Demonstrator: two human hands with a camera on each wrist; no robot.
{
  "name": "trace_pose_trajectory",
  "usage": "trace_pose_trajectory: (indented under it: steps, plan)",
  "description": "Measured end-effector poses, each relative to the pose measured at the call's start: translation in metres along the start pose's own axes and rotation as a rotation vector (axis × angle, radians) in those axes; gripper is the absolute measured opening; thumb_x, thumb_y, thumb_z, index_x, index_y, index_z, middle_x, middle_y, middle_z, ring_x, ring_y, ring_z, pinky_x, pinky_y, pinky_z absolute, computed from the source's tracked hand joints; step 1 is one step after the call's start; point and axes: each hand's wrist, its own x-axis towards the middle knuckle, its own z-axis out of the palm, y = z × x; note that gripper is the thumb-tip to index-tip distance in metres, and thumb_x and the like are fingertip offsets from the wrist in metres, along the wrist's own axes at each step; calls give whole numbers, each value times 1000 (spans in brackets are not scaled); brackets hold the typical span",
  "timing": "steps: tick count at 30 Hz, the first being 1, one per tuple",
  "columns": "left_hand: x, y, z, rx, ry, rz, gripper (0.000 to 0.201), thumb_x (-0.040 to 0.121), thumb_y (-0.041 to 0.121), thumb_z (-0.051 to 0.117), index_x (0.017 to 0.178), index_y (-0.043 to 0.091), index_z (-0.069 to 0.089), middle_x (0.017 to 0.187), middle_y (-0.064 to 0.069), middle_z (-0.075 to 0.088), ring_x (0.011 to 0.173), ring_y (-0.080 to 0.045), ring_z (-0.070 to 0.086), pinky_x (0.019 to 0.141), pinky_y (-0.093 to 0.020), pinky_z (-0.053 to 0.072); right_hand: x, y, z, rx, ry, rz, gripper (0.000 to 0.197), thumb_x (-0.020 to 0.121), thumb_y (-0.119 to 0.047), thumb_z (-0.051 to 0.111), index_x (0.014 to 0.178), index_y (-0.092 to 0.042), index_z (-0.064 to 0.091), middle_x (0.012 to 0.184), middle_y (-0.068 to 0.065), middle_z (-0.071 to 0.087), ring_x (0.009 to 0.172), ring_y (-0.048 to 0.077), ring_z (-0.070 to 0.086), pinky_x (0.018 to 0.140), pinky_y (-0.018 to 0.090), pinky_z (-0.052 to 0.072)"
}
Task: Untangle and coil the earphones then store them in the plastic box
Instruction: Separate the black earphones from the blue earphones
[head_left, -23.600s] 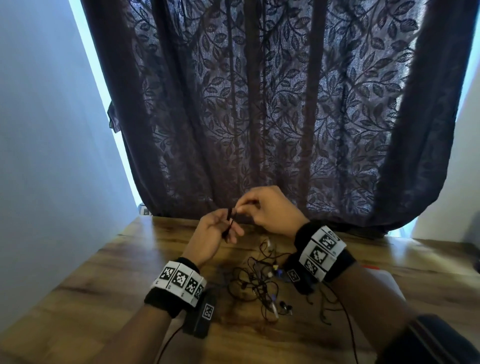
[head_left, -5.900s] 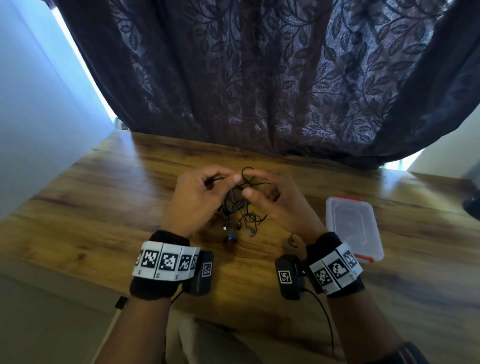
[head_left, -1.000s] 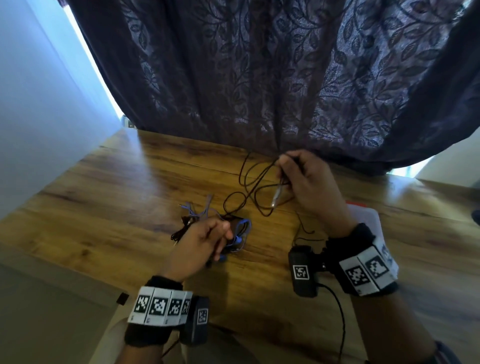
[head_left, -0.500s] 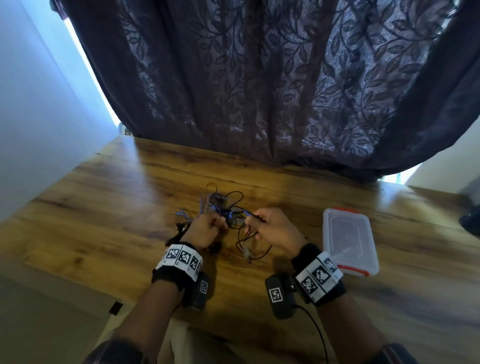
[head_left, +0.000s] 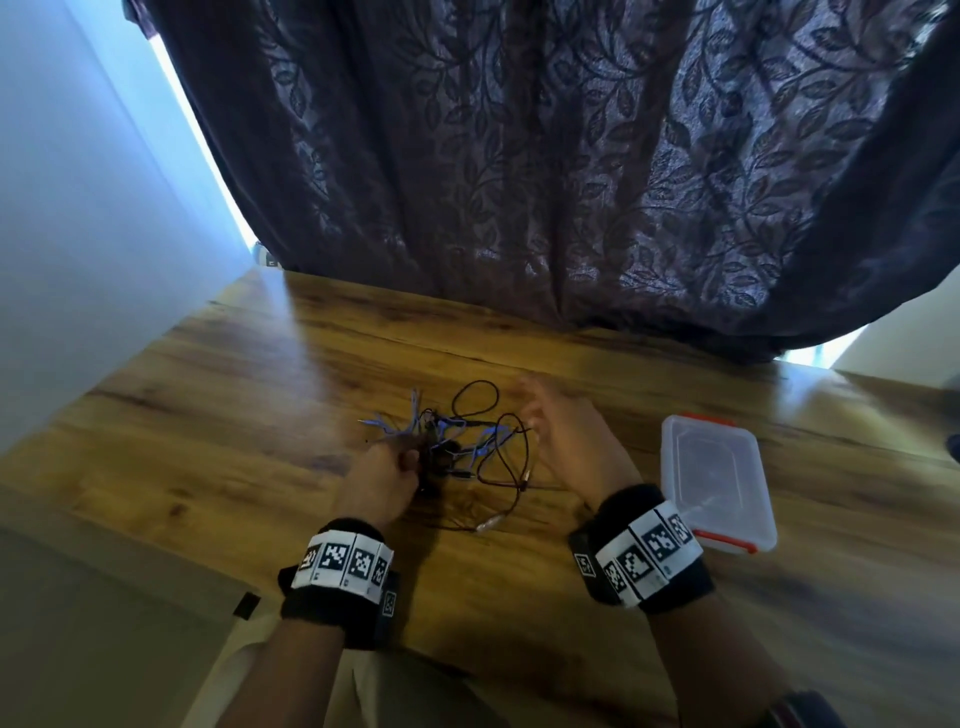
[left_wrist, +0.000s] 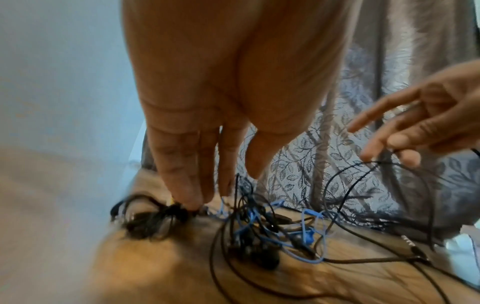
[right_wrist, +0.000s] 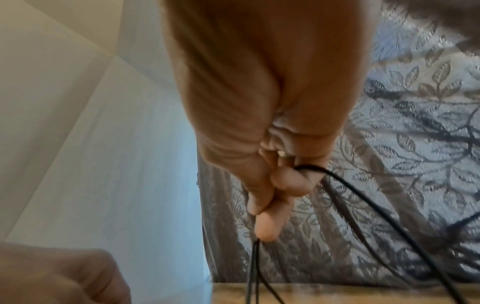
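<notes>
A wooden table with a strong grain fills the lower part of the head view; behind it hangs a dark, leaf-patterned curtain, with a pale wall to the left and slivers of bright light at the curtain's edges. On the table, just beyond the right wrist, lies a clear plastic box with orange-red clips, its lid on; nothing can be made out inside it. The earphones, a tangle of black and blue cords, lie on the wood between the two hands, well apart from the box. The left hand reaches down onto the left part of the tangle, its fingers nearly straight and close together, tips touching a dark bunched clump of cord; the frames do not show clearly whether they pinch it or only press on it. The right hand is raised a little above the table at the right side of the tangle. In the right wrist view its fingertips are curled and pinch a black cord, which runs off as loops down toward the pile; its other fingers spread loosely forward. Both wrists wear black bands with checkered marker tags.
</notes>
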Motion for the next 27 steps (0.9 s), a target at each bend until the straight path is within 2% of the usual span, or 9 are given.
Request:
trace_pose_trajectory:
  steps: [3, 6, 9, 11, 14, 17, 19, 23, 27]
  plan:
    - [-9, 15, -11, 135, 149, -3, 31, 99, 34, 53, 118, 10, 61, 120, -13, 57, 108, -31, 57, 89, -44, 51, -4, -6, -12, 16, 26, -144, 55, 98, -1, 52, 145, -25, 40, 125, 5, 67, 109, 15, 67, 91, 37, 58]
    - [-23, 48, -24, -149, 318, 373, 33, 99, 33, 56, 126, 15, 56, 118, 0, 50, 110, -16, 52, 93, -33, 47, -6, -15, -21, 4, 48, -248, 58, 94, 5, 50, 138, -32, 43, 122, 0, 67, 106, 12, 68, 86, 39, 59]
    - [-26, 78, -29, -335, 175, 637, 36, 98, 22, 61, 133, 19, 54, 122, 8, 57, 116, -3, 52, 97, -16, 42, -6, -28, -31, -9, 160, -360, 49, 90, 6, 59, 125, -28, 60, 104, -7, 72, 93, 4, 68, 76, 32, 58]
    - [-24, 87, -28, -493, 40, 611, 28, 99, 16, 58, 128, 17, 57, 111, 3, 68, 109, -5, 62, 94, -16, 46, -8, -36, -38, -21, 302, -439, 34, 90, 3, 62, 113, -21, 68, 94, -4, 73, 83, 11, 69, 68, 36, 57]
    - [-20, 84, -25, -638, 61, 579, 14, 102, 11, 52, 107, 12, 65, 89, -4, 71, 92, -15, 67, 87, -21, 49, -10, -37, -42, 8, 511, -485, 27, 89, 3, 67, 109, -15, 73, 91, 2, 75, 79, 17, 71, 61, 41, 57]
    - [-17, 74, -26, -626, 50, 576, 15, 102, 13, 53, 104, 13, 67, 93, 2, 67, 91, -11, 64, 81, -18, 49, -10, -35, -42, -2, 654, -455, 28, 88, 2, 71, 109, -16, 75, 95, -1, 77, 80, 16, 71, 61, 40, 56]
    - [-14, 66, -26, -618, 40, 560, 15, 102, 15, 53, 103, 17, 68, 100, 2, 67, 96, -11, 65, 85, -22, 51, -13, -37, -46, 10, 776, -462, 24, 90, 1, 71, 108, -14, 77, 93, -1, 77, 77, 15, 69, 64, 36, 55]
    - [-6, 55, -29, -508, 161, 493, 17, 99, 14, 57, 96, 29, 64, 94, 7, 68, 89, -1, 63, 78, -16, 46, -22, -48, -53, 80, 1008, -485, 16, 90, 2, 72, 101, -8, 78, 88, -1, 77, 73, 11, 68, 69, 21, 52]
    - [4, 53, -39, -348, 327, 336, 11, 96, 14, 63, 103, 15, 71, 94, 6, 67, 89, -10, 61, 68, -13, 41, -38, -58, -53, 213, 988, -487, 10, 92, 2, 68, 98, -2, 75, 92, 4, 75, 82, 14, 71, 75, 19, 52]
